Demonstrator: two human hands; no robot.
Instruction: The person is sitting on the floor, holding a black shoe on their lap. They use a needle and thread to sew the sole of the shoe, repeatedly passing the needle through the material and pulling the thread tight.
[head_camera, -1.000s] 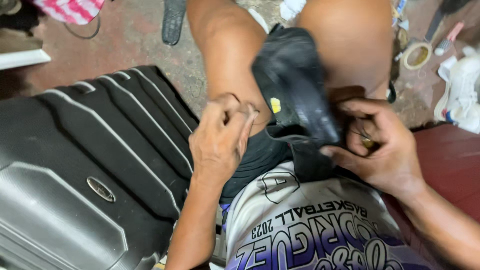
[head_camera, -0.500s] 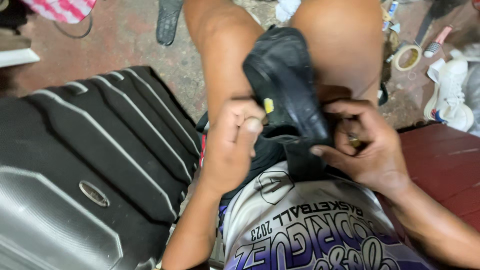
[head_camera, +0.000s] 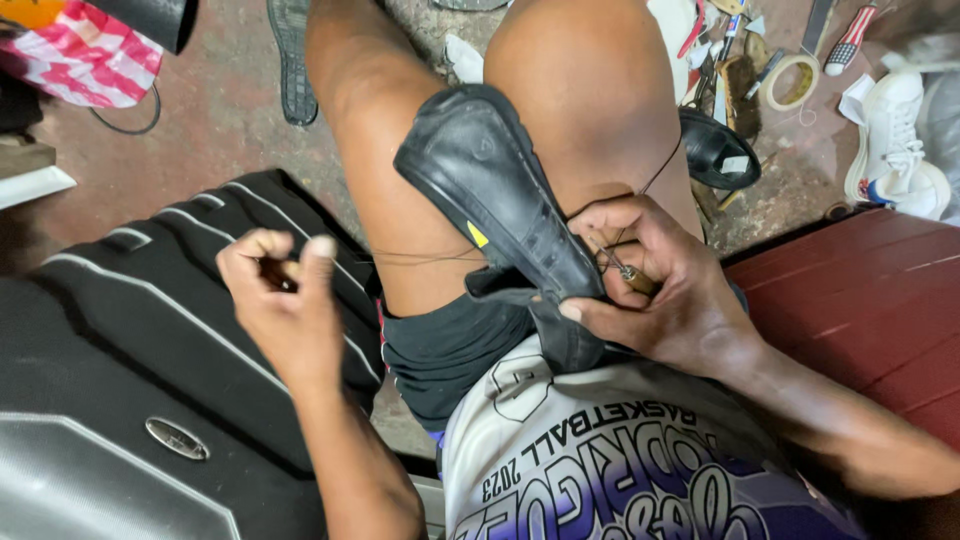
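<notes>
A black shoe (head_camera: 500, 200) lies sole-up between my thighs, its toe pointing away from me. My right hand (head_camera: 655, 285) grips the shoe's heel end and holds a wooden-handled awl (head_camera: 630, 275) against it. A thin dark thread (head_camera: 410, 257) runs taut from the shoe out to the left. My left hand (head_camera: 285, 305) is closed on the thread's end, held out over the suitcase away from the shoe.
A black hard-shell suitcase (head_camera: 120, 380) lies at my left. A dark red bench (head_camera: 880, 310) is at right. On the floor beyond lie a black sole (head_camera: 290, 60), another black shoe (head_camera: 715, 150), a tape roll (head_camera: 793, 82), a white sneaker (head_camera: 895, 135) and small tools.
My left hand has moved from the shoe out to the left, drawing the thread taut. The right hand has kept its grip on the shoe and awl.
</notes>
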